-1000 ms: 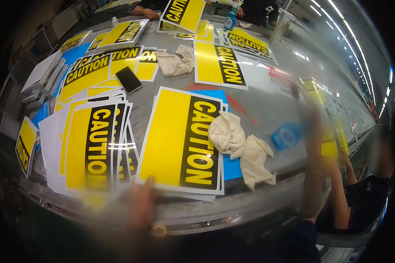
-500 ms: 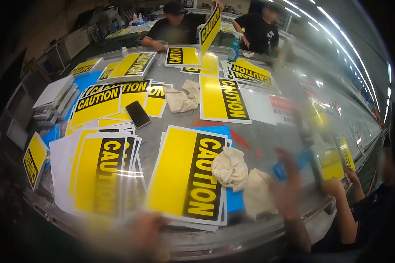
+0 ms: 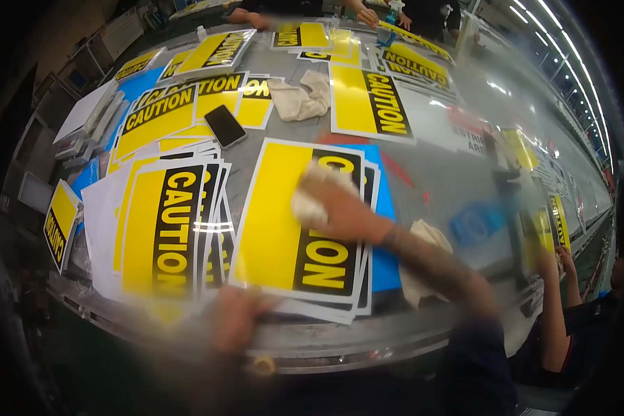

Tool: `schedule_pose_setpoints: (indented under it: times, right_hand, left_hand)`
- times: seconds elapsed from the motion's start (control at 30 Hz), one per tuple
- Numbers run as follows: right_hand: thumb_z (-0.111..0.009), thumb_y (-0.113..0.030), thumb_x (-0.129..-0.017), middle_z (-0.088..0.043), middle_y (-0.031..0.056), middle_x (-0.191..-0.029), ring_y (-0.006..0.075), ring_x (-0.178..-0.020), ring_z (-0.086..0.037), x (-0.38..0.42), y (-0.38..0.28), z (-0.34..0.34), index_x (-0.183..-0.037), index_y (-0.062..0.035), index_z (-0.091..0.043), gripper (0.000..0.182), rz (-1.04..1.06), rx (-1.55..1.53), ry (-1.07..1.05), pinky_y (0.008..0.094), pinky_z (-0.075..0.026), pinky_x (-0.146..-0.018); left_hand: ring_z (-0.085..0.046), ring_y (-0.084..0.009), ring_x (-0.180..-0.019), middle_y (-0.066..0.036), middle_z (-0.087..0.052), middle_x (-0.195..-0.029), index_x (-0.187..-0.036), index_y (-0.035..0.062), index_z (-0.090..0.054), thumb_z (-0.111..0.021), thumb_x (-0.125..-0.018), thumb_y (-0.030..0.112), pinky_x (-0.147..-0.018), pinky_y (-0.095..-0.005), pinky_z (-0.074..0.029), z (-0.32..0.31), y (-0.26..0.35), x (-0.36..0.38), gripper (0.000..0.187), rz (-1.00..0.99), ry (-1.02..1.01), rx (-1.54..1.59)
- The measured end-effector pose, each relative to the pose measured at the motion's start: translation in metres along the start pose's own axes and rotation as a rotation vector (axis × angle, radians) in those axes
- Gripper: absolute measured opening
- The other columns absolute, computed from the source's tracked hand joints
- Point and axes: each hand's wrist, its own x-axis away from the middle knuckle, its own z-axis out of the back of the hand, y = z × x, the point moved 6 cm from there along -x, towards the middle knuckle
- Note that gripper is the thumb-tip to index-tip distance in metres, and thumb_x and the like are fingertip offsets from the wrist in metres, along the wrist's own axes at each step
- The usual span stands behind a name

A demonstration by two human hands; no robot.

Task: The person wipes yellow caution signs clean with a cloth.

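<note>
My right hand is closed on a bunched white cloth, pressed against the middle of a yellow and black CAUTION sign. That sign lies on top of a small stack, with a blue sheet under its right side. At the sign's lower left corner is my left hand, touching or very near the edge; its fingers are too blurred to show their grip. A second white cloth lies to the right, partly behind my right forearm.
Another stack of CAUTION signs lies at left, with more signs behind. A phone and a crumpled cloth rest mid-table. A blurred blue object sits at right. Co-workers' hands handle signs at right and far side.
My right hand has come in from the right, taken the bunched cloth and moved it left across the sign. My view has tilted downward. A co-worker's raised sign across the table is lowered.
</note>
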Motion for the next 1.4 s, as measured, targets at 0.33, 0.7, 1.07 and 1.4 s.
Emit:
schedule_pose_setpoints:
  times: [0.33, 0.7, 1.07, 1.4]
  right_hand:
    - [-0.06, -0.037, -0.107, -0.049, 0.0264, -0.162, 0.04, -0.152, -0.046, -0.066, -0.002, -0.015, -0.16, -0.0005, -0.045, 0.066, 0.162, -0.002, -0.042, 0.0471, -0.034, -0.129]
    - [-0.063, -0.036, -0.107, -0.058, 0.0244, -0.154, 0.0408, -0.142, -0.056, -0.114, 0.044, -0.017, -0.152, 0.0003, -0.053, 0.059, 0.08, -0.049, 0.13, 0.0478, -0.043, -0.121]
    - [-0.072, -0.017, -0.095, -0.038, 0.0241, -0.171, 0.0395, -0.158, -0.038, 0.046, -0.093, -0.03, -0.166, -0.0025, -0.034, 0.082, 0.115, -0.345, -0.172, 0.0501, -0.026, -0.134]
    - [-0.074, -0.014, -0.095, -0.054, 0.0217, -0.159, 0.0387, -0.148, -0.052, 0.049, 0.073, 0.05, -0.159, -0.0035, -0.047, 0.071, -0.261, -0.036, 0.136, 0.0465, -0.042, -0.124]
  left_hand:
    - [-0.072, -0.0296, -0.123, -0.018, -0.07, -0.136, -0.147, -0.0046, -0.05, -0.056, -0.106, -0.002, -0.102, -0.0497, -0.066, -0.003, 0.004, -0.002, 0.041, 0.128, 0.048, 0.041]
    - [-0.076, -0.0294, -0.114, -0.019, -0.074, -0.125, -0.143, -0.0108, -0.053, -0.059, -0.105, -0.001, -0.102, -0.0517, -0.065, 0.001, -0.006, -0.002, 0.039, 0.152, 0.102, 0.186]
    - [-0.071, -0.0333, -0.124, -0.02, -0.061, -0.145, -0.154, -0.002, -0.041, -0.064, -0.105, 0.005, -0.098, -0.0498, -0.067, -0.02, -0.003, 0.008, 0.054, 0.179, -0.009, 0.218]
    - [-0.073, -0.0315, -0.12, -0.02, -0.064, -0.139, -0.15, -0.0029, -0.044, -0.063, -0.106, 0.0, -0.088, -0.0426, -0.072, -0.026, -0.022, 0.006, 0.048, 0.102, -0.029, -0.053]
